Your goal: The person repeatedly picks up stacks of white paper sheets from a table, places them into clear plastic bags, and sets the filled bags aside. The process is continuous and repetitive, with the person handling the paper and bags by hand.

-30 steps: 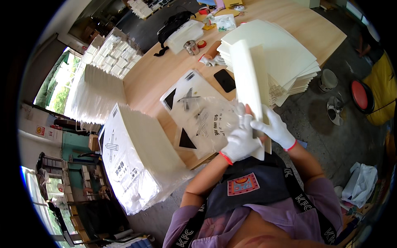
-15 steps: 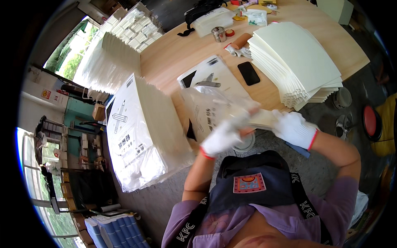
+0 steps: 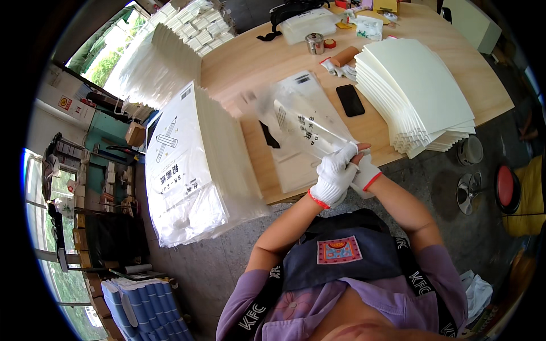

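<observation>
My left hand (image 3: 334, 176), in a white knit glove with red cuff, is closed at the near end of a clear printed plastic bag (image 3: 311, 129). My right hand (image 3: 367, 173), gloved alike with bare fingertips, presses against it from the right, closed at the same end; its fingers are partly hidden. The bag stretches away up and left from my hands, its far end blurred. Under it, a printed packet (image 3: 296, 170) lies flat on the table. To the left stands a thick stack of packed printed packets (image 3: 176, 153).
On the wooden table (image 3: 233, 62) are a fanned stack of white sheets (image 3: 421, 85), a black phone (image 3: 350, 100), a brown roll (image 3: 344, 56) by spare gloves (image 3: 339, 70), and a metal tin (image 3: 314, 44). Another tall wrapped stack (image 3: 153, 68) stands at far left. A red-topped stool (image 3: 505, 185) is at right.
My right hand has moved left to meet my left hand, which has shifted right. The pale sheets seen between them earlier no longer show. The bag now swings out to the upper left.
</observation>
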